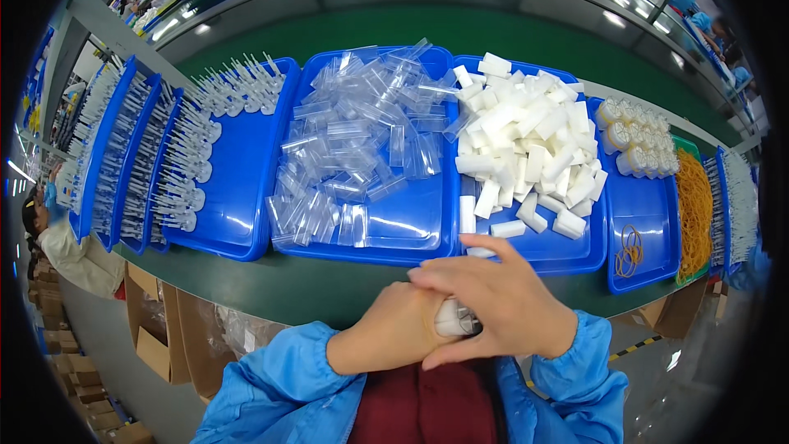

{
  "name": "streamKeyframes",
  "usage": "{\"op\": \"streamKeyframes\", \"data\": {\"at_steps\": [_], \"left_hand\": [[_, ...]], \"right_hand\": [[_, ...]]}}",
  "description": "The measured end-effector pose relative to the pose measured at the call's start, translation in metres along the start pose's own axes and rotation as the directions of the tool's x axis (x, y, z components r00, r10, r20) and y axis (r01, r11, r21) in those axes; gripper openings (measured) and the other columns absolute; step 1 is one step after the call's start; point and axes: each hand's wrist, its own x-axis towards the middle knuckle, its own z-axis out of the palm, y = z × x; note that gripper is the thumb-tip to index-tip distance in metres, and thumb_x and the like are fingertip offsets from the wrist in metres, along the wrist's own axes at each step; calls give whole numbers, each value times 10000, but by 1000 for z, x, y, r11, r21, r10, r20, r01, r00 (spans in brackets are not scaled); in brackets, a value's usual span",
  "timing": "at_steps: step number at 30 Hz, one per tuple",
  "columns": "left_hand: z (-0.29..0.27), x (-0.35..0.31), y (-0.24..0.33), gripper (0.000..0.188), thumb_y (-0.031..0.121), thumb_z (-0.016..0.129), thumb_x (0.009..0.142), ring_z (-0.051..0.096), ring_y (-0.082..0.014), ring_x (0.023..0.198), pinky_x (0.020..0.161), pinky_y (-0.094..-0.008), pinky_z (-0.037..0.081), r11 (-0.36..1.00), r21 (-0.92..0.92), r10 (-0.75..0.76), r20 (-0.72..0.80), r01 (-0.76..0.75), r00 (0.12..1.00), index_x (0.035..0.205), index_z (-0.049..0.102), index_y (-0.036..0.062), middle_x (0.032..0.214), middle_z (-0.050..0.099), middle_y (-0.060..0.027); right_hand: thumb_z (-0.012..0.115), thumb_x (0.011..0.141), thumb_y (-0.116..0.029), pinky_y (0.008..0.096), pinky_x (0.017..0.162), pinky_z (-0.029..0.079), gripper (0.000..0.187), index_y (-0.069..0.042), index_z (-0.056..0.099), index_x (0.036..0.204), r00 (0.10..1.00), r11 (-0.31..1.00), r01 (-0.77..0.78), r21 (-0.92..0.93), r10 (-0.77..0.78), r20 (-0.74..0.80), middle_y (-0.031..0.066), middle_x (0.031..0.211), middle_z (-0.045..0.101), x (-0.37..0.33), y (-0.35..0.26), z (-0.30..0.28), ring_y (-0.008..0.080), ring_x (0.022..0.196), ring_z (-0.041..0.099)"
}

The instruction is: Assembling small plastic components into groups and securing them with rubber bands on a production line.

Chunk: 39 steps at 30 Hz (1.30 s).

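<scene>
My left hand (389,322), back upward, is closed round a white piece (448,318) with a clear, shiny part at its right end. My right hand (509,306) is cupped over that end, with its fingertips over the left hand's knuckles and its thumb below. A thin yellowish line, perhaps a rubber band, shows beside the left hand's fingers. Both hands are above the table's near edge, in front of a blue tray heaped with white foam blocks (526,127). To its left, another tray holds loose clear plastic sleeves (353,144).
At left, blue trays (238,222) hold upright white thin-stemmed parts (182,160). At right are several clear cylinders (637,136) with yellowish bands, a few loose rubber bands (629,251) and a heap of rubber bands (694,214). Cardboard boxes (156,321) stand below the green table (320,288).
</scene>
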Motion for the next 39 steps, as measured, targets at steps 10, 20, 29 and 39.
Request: {"op": "streamKeyframes", "data": {"at_steps": [10,20,29,39], "left_hand": [[-69,-21,3,243,-19,799,786,576,-88,637,545,-233,446,546,-824,-482,-163,150,861,953,624,11,791,638,-53],[-1,-6,28,289,129,854,802,706,-238,758,659,-328,556,905,-325,276,-45,-275,960,1043,694,128,852,689,-38],[-11,-4,24,621,189,741,877,690,-219,701,601,-325,539,905,408,132,-7,-117,991,1446,536,50,854,692,-64],[8,-26,-4,256,301,681,979,549,-50,623,490,-209,391,-102,-771,-306,626,629,718,1109,607,94,819,618,-1]], "right_hand": [[508,1026,-489,383,838,361,525,-51,661,1273,933,697,279,660,-36,-357,16,838,626,-48,16,-1,172,738,540],[733,896,-329,387,1056,449,792,49,390,1501,657,732,-375,569,643,-393,221,1367,590,-19,25,23,238,1155,643],[870,538,-679,442,936,461,1018,23,617,1231,978,946,-206,-250,192,-79,140,1081,693,-19,-22,7,289,947,677],[813,773,-310,321,835,336,347,-206,784,1103,969,907,240,-347,-247,25,-129,1094,718,-27,-44,-3,127,984,597]]}}
